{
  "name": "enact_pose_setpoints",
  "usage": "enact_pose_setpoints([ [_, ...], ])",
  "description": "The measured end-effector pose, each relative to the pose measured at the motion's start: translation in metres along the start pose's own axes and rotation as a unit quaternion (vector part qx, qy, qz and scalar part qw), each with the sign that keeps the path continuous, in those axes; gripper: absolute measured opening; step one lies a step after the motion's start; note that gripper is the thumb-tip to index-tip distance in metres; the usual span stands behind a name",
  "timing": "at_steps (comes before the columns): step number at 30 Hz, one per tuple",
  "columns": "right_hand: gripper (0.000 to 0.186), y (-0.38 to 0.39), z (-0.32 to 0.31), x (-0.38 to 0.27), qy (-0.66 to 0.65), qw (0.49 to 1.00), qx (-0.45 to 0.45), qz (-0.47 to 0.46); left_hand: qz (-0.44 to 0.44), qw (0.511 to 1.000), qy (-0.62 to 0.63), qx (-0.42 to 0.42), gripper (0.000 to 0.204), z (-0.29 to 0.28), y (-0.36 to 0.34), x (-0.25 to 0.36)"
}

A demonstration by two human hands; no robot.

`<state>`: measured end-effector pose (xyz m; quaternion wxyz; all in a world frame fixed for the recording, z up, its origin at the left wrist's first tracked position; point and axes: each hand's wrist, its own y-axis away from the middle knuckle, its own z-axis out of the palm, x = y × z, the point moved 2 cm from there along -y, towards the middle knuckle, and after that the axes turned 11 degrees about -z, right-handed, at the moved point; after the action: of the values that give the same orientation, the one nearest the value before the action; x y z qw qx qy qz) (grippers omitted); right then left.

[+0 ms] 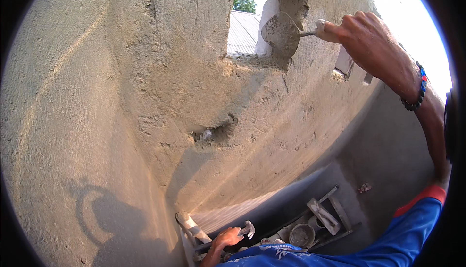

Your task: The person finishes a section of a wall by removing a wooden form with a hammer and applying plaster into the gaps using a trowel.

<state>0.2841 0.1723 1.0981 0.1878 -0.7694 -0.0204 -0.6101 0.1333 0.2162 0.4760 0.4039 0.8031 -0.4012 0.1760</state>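
Trowel (280, 32) clamped in right fingers (331, 32), at window opening (255, 60) in rough wall (170, 72); left fingers (234, 235) clamped round hammer (249, 229).

Grey-smeared trowel (280, 30), raised at the window opening (255, 62), what seems a hammer (249, 229), low in left hand (229, 236)

There are two hands, one right hand (358, 33) and one left hand (228, 237); two tools, one trowel (281, 33) and one hammer (248, 229); and one round mortar container (291, 234). The wall (170, 68) has three openings, one large opening (290, 48) and two smaller openings (343, 63), plus one ragged hole (221, 133). Beyond stand one tree (244, 0) and one corrugated roof (242, 31). Several timber pieces (194, 228) lie below, too overlapped for an exact count.
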Motion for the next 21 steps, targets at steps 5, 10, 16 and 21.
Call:
enact_pose_setpoints([
  [5,0.003,-0.025,0.024,-0.023,0.010,0.996,0.053,-0.073,-0.035,0.999,-0.007,-0.009,0.043,0.005,0.002,-0.012],
  [10,0.006,-0.001,0.013,-0.008,0.005,0.994,0.045,-0.101,-0.055,0.997,-0.032,-0.035,0.049,0.003,0.006,0.006],
  [16,0.023,0.009,0.017,0.005,-0.018,0.996,0.089,-0.007,-0.029,0.999,-0.020,-0.007,0.047,0.005,0.006,0.003],
  [21,0.003,-0.023,0.031,-0.021,0.006,0.997,0.049,-0.052,-0.046,0.999,0.014,-0.009,0.044,0.001,0.011,0.004],
])
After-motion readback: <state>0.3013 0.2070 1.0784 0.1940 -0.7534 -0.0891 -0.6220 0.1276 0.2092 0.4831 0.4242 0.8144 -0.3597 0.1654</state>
